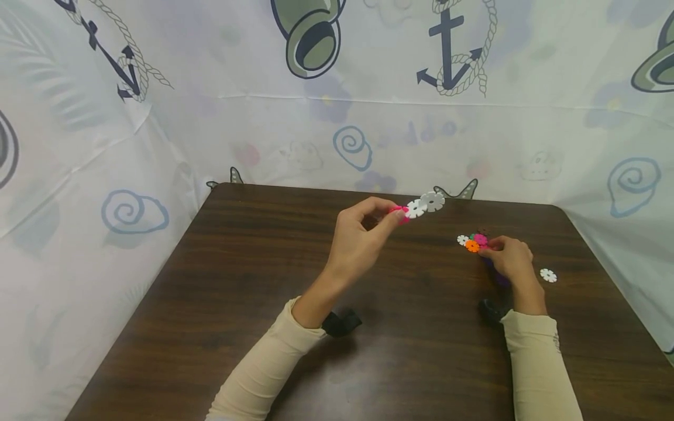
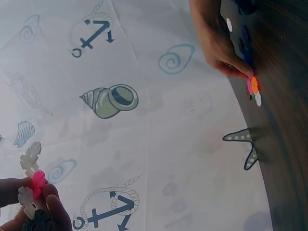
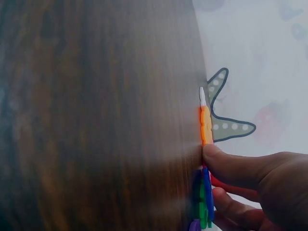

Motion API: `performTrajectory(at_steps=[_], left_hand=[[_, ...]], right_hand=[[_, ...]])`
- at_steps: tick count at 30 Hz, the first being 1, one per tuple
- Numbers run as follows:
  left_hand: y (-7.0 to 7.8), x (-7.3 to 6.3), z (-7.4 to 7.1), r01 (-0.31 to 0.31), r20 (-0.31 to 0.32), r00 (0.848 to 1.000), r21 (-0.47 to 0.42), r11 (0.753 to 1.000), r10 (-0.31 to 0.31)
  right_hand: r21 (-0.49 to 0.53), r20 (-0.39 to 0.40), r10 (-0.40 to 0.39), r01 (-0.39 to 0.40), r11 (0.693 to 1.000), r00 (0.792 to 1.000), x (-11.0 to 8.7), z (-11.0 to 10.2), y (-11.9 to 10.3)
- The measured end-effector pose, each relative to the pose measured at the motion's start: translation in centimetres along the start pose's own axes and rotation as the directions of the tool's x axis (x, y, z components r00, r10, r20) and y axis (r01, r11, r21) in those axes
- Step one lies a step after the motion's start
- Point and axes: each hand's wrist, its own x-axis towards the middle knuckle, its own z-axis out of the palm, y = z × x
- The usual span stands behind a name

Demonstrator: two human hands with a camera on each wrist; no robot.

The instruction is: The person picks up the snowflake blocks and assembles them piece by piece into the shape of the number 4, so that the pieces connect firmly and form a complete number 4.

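Raised over the far part of the table, my left hand [image 1: 359, 238] pinches a short chain of notched plastic flower discs between thumb and fingers. A pink disc [image 2: 38, 184] sits at the fingertips, and white discs [image 1: 424, 204] extend past it to the right. My right hand [image 1: 509, 257] pinches a joined cluster of such discs at the right. White and orange discs [image 1: 472, 246] stick out beyond its fingertips; blue and green discs [image 3: 207, 199] hang below the thumb in the right wrist view. The palm hides part of this cluster.
One loose white disc [image 1: 548, 275] lies on the dark wooden table [image 1: 237, 263], right of my right hand. A white cloth [image 1: 237, 134] printed with anchors and shells hangs behind and beside the table. Dark wrist devices [image 1: 341, 323] show under both wrists.
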Motion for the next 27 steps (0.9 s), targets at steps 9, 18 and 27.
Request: performTrajectory(at_steps=[9,18,27], left_hand=[[0.0,-0.1,0.0,0.000,-0.004,1.000,-0.003,1.000,0.000],[-0.1,-0.1,0.0,-0.005,0.013,1.000,0.001,1.000,0.005],[-0.1,0.1,0.1,-0.017,0.019,1.000,0.018,1.000,0.016]], right_hand=[[0.044,0.001,0.037,-0.037,0.998,0.999,-0.1,-0.1,-0.1],[0.220,0.030,0.051,-0.056,0.974,0.998,-1.4,-2.5,-2.3],[0.379,-0.040,0.005,0.011,0.925,0.999,-3.3,-5.4,-6.8]])
